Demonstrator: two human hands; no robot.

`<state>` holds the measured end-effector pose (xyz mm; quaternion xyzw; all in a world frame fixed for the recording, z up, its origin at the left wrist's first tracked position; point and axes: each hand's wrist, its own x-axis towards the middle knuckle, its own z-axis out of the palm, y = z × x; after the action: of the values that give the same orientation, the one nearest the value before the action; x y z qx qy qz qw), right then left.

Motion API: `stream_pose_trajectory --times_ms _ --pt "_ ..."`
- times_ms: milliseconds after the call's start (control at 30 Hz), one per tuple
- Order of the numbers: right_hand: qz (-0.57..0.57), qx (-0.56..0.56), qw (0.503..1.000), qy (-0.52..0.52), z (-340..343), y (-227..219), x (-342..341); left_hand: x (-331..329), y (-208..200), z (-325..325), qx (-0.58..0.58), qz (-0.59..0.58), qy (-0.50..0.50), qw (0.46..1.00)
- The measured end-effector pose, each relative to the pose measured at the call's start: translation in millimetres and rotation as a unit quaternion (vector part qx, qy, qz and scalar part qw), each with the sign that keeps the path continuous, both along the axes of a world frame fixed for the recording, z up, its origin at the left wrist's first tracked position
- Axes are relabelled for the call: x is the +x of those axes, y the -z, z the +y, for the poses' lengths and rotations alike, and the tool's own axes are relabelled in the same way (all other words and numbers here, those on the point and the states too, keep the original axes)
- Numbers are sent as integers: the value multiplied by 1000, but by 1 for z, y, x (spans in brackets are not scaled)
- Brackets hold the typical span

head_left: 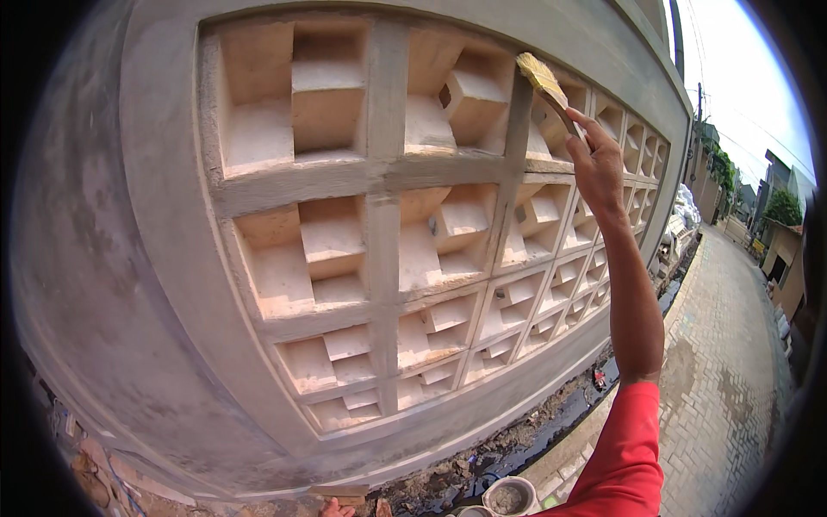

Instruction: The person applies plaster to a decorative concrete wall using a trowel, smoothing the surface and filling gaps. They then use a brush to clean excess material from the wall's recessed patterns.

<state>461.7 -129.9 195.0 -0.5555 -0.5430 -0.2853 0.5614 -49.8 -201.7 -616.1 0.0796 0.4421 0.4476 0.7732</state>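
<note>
"What has the right hand got?"

"A brush with pale yellow bristles and a brown handle. The fingers are closed around the handle, and the arm reaches up from a red sleeve."

"And where is the brush?"

"High on the wall, bristles pointing up and to the left, at the upper end of an upright grey strip between two columns of pale vent blocks. That strip looks darker than the upright one to its left."

"How are the blocks set?"

"In rows and columns, each with a stepped hollow, inside a smooth grey surround."

"The left hand?"

"Only some of its fingers show at the lower edge, just beside a flat brown board. The rest is cut off, so I cannot tell how far open it is or whether it grips the board."

"Anything else down there?"

"A round bucket with grey stuff in it, near the lower edge, to the right of that hand. A dark, wet ditch runs along the foot of the wall, and a paved lane lies farther right."
</note>
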Motion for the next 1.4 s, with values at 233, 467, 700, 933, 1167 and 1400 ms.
stream_pose_trajectory --times_ms 233,467,700,933,1167,1400 --pt "-51 -92 994 -3 -12 95 -18 -7 10 -11 -21 -9 13 1000" --pt "1 -205 977 -54 -92 169 -4 -6 13 -2 -31 -9 29 999" --pt "123 -65 979 -151 -85 74 -31 -7 13 8 -16 -4 23 1000" --pt "144 -36 961 -235 -35 13 -61 -2 12 6 -8 -43 33 998" --pt "248 -70 930 -264 -23 49 -52 -6 16 0 -10 -70 32 997" --pt "249 -48 942 -218 -68 84 -46 -27 22 0 -4 -115 16 993"
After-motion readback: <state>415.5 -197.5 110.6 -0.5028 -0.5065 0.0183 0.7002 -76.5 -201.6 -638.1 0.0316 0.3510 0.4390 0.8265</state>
